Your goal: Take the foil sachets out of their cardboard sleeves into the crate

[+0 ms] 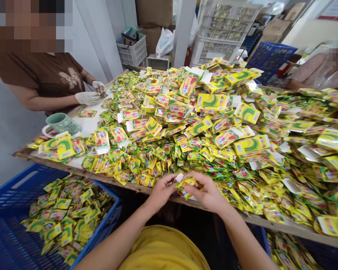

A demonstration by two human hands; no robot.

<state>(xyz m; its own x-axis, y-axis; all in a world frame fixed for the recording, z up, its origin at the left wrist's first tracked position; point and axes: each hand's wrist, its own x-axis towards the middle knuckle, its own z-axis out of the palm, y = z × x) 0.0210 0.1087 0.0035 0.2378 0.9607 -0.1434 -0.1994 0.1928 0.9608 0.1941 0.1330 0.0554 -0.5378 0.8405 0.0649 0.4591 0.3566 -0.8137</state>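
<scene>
Over the near edge of the table, my two hands meet around a small carton and a yellow sachet. My left hand [162, 192] is closed on the small carton [179, 177], whose white flap stands up; most of the carton is hidden. The fingers of my right hand [210, 191] pinch the shiny yellow sachet [187, 186] at the carton's mouth. Just beyond lies a heap of green and yellow sachets [160, 159]. Above it are piled many yellow printed cartons [211, 100], several with open white flaps.
A blue crate [12, 202] with filled cartons stands below left, and another blue crate [263, 240] below right. A green mug [62, 123] is on the table's left. Across the left corner, a co-worker's gloved hands [91, 96] handle something small. Another person [312, 71] sits far right.
</scene>
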